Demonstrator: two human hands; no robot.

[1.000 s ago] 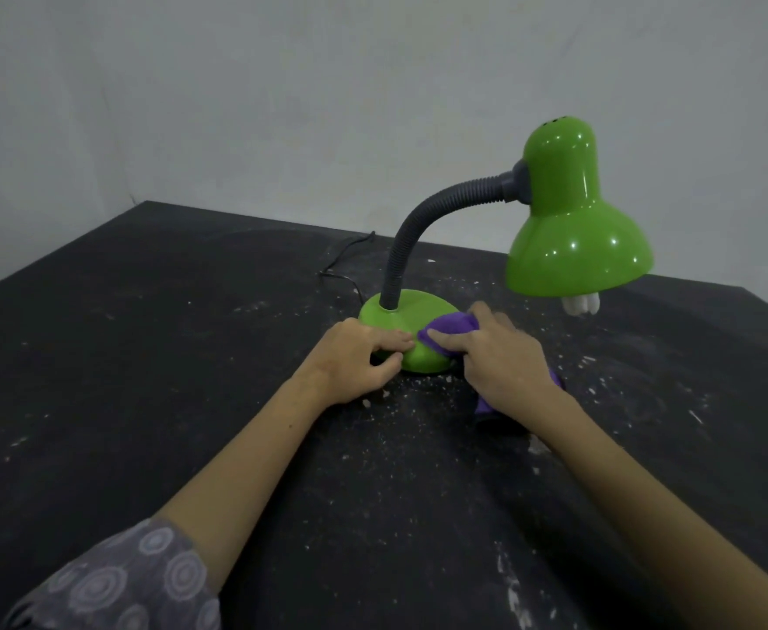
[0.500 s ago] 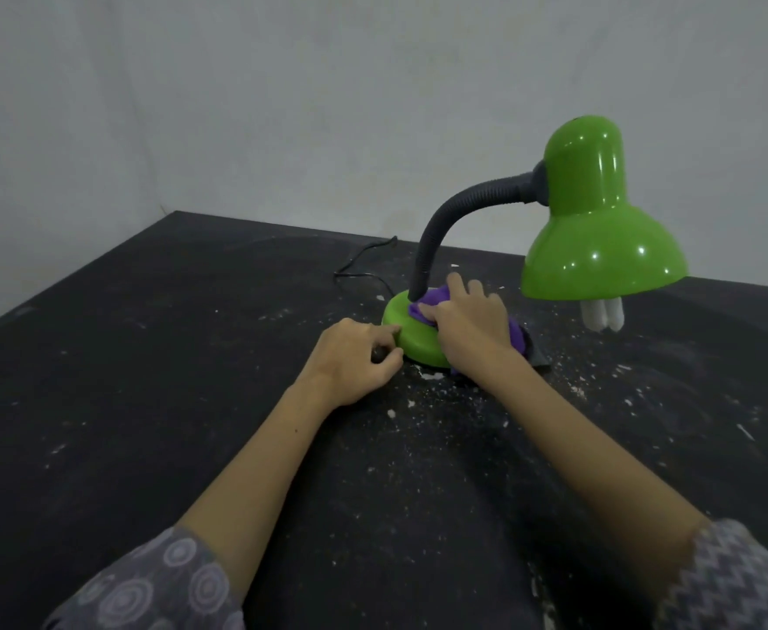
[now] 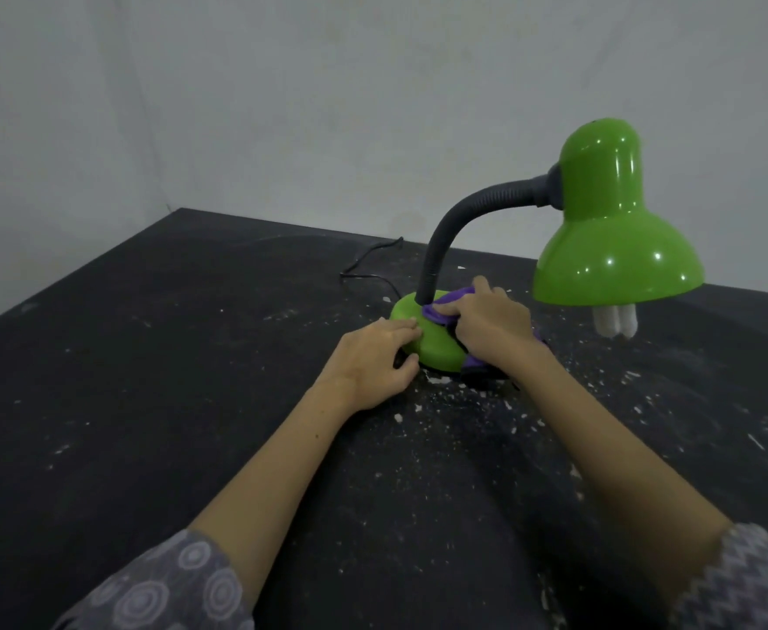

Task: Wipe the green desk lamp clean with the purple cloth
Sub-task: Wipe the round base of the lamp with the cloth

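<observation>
Green desk lamp (image 3: 436,343) on dusty black table (image 3: 146,356), shade hanging toward 3 o'clock. Right hand (image 3: 493,327) clenched around purple cloth (image 3: 446,309), pressed onto base just at foot of gooseneck. Left hand (image 3: 373,361) at base's 8 o'clock, fingers loosely curled against rim, gripping nothing, steadying it.
</observation>
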